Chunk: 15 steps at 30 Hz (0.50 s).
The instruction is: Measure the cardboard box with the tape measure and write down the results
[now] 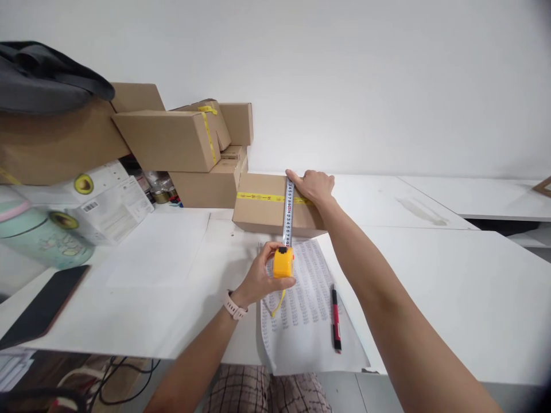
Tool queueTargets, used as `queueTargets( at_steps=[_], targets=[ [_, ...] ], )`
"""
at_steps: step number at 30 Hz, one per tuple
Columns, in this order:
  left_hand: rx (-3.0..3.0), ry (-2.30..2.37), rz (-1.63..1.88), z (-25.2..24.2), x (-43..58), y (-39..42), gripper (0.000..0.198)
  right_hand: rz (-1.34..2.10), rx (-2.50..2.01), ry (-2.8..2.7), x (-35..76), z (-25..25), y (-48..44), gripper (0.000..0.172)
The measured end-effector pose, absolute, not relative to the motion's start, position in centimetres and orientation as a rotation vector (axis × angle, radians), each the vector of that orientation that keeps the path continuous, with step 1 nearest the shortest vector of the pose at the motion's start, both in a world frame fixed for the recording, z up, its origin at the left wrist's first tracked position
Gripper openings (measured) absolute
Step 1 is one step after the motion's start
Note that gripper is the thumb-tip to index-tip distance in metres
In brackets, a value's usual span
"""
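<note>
A yellow tape measure (283, 265) is gripped by its case in my left hand (262, 274), close to the near side of a cardboard box (260, 209). Its metal blade (288, 215) is drawn out across the box top, over a band of yellow tape (253, 197). At the far edge of the box, my right hand (316, 184) presses the blade's end with the thumb. The fingers rest over the box's back edge. Under the tape measure lies a printed sheet (297, 344) with columns of text, and a red and black pen (336, 318) on it.
Stacked cardboard boxes (167, 137) stand at the back left, with a dark bag (47, 80) on top. A white carton (112, 209), a mint green bottle (43, 235) and a dark flat phone-like slab (43, 307) sit at the left. The white table (430, 287) stretches right.
</note>
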<state>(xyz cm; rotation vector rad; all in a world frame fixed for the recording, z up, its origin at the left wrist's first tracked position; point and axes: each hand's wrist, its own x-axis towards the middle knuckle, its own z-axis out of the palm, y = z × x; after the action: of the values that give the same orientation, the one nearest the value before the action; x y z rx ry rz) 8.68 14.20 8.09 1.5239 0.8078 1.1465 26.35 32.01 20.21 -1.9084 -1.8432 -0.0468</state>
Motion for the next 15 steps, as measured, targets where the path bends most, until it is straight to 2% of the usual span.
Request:
queueTargets(
  at_steps=[10,15],
  targets=[
    [1.549,0.826,1.135,8.0,9.2,14.2,0.065,-0.021,-1.889,-1.809,26.4,19.9,32.4,0.086],
    [1.517,0.793,1.279,8.6,8.4,13.2,0.063,-0.037,-1.819,-1.792,26.6,19.4,32.5,0.084]
  ],
)
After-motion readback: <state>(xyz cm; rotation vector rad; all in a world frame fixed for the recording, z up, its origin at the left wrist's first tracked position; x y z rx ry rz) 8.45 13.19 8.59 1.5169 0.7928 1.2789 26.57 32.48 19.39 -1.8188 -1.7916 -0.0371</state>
